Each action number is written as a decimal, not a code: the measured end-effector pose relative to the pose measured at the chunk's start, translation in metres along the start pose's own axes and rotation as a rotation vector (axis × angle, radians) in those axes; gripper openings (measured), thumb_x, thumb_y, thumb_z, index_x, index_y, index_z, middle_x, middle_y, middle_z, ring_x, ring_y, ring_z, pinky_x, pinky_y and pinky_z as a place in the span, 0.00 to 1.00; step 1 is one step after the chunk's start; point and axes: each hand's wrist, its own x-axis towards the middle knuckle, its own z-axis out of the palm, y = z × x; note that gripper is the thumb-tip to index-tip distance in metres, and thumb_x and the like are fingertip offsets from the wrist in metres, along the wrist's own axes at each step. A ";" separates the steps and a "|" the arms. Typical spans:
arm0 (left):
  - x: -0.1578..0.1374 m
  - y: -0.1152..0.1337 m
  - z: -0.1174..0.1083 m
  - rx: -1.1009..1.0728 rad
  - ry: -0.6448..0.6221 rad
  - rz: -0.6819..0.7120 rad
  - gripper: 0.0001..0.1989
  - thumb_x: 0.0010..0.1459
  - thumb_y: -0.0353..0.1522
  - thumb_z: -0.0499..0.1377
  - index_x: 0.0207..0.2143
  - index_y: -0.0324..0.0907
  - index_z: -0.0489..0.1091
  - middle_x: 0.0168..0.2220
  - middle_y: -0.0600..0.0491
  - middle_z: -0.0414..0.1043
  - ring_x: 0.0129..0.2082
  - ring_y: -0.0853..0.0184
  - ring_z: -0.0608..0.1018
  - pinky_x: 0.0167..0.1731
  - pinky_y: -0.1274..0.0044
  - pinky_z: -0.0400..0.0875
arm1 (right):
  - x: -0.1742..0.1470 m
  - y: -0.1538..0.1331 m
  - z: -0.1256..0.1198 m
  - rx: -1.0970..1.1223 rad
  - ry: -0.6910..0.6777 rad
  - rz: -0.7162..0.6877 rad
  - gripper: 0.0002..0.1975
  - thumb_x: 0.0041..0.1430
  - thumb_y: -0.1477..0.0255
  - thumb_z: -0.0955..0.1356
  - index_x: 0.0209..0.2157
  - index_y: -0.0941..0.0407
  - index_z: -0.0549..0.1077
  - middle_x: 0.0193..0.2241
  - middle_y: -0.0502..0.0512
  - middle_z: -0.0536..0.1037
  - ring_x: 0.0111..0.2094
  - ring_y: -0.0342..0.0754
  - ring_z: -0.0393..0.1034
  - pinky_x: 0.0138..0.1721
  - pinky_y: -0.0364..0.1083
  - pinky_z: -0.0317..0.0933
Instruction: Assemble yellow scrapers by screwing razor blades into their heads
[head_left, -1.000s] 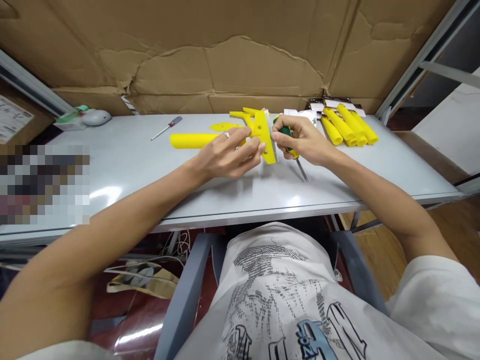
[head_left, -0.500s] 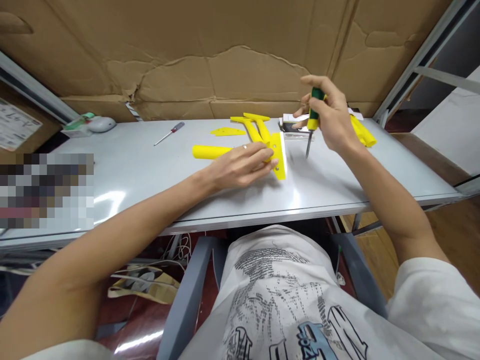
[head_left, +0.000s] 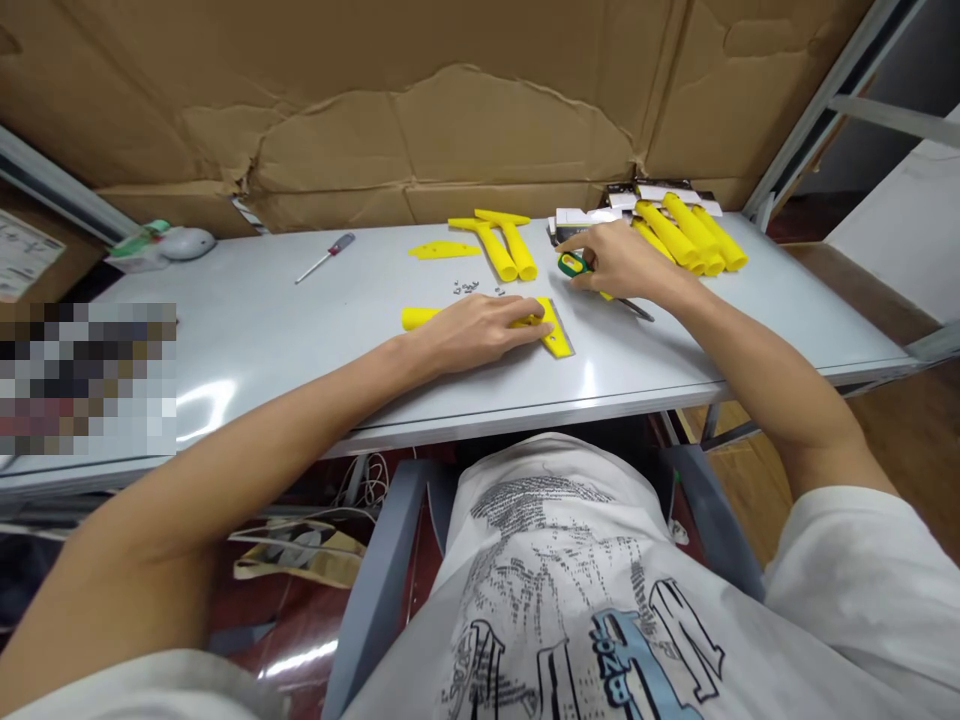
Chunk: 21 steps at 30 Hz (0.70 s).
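Observation:
On the table, my left hand (head_left: 480, 332) is closed around a yellow scraper (head_left: 556, 342). Its wide head with a thin blade edge points right, and the handle's end shows behind my wrist. My right hand (head_left: 626, 262) grips a screwdriver (head_left: 573, 264) with a green and yellow handle; it is tilted low over the table, shaft toward the right. Small screws (head_left: 466, 288) lie loose just beyond my left hand. Behind them are two yellow scraper handles (head_left: 495, 250) with T-shaped heads and a flat yellow plate (head_left: 444, 250).
Another screwdriver (head_left: 326, 258) lies to the left. Several yellow handles (head_left: 694, 238) are piled at the right, by flat black-and-white packages (head_left: 589, 218). A cardboard sheet (head_left: 435, 130) stands along the back. A white computer mouse (head_left: 187, 243) sits at the far left.
My right hand has come down and slightly left, and the screwdriver has gone from upright to tilted. My left hand stays on the scraper. The view has shifted slightly.

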 end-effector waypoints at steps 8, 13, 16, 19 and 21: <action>0.005 0.006 -0.006 -0.091 -0.024 -0.093 0.19 0.85 0.29 0.57 0.67 0.46 0.84 0.59 0.46 0.92 0.45 0.60 0.91 0.34 0.71 0.73 | 0.010 0.011 0.015 -0.014 -0.131 -0.060 0.32 0.79 0.61 0.74 0.78 0.57 0.82 0.59 0.70 0.91 0.67 0.72 0.83 0.71 0.64 0.75; 0.006 0.007 0.002 -0.049 -0.024 -0.199 0.21 0.88 0.39 0.59 0.73 0.47 0.82 0.62 0.42 0.90 0.46 0.55 0.93 0.32 0.70 0.70 | 0.011 0.009 0.016 -0.031 -0.125 -0.086 0.30 0.82 0.57 0.72 0.75 0.56 0.85 0.62 0.70 0.90 0.67 0.71 0.83 0.71 0.64 0.76; 0.006 0.004 0.003 -0.061 -0.050 -0.252 0.22 0.88 0.40 0.58 0.74 0.47 0.81 0.64 0.39 0.89 0.48 0.51 0.93 0.35 0.68 0.71 | 0.011 0.010 0.012 -0.011 -0.131 -0.087 0.31 0.84 0.55 0.69 0.75 0.59 0.84 0.61 0.72 0.90 0.65 0.71 0.84 0.71 0.65 0.76; 0.005 0.001 0.002 -0.093 -0.099 -0.277 0.24 0.88 0.40 0.57 0.76 0.47 0.79 0.66 0.37 0.87 0.50 0.48 0.92 0.36 0.66 0.71 | 0.012 0.013 0.010 -0.005 -0.145 -0.062 0.32 0.85 0.54 0.67 0.73 0.60 0.85 0.60 0.73 0.91 0.64 0.73 0.85 0.70 0.66 0.75; 0.004 -0.001 0.003 -0.109 -0.097 -0.303 0.25 0.88 0.41 0.56 0.77 0.47 0.78 0.67 0.36 0.86 0.51 0.47 0.91 0.39 0.65 0.72 | 0.013 0.012 0.012 -0.026 -0.141 -0.046 0.32 0.85 0.52 0.66 0.71 0.58 0.86 0.60 0.72 0.91 0.65 0.73 0.84 0.70 0.67 0.75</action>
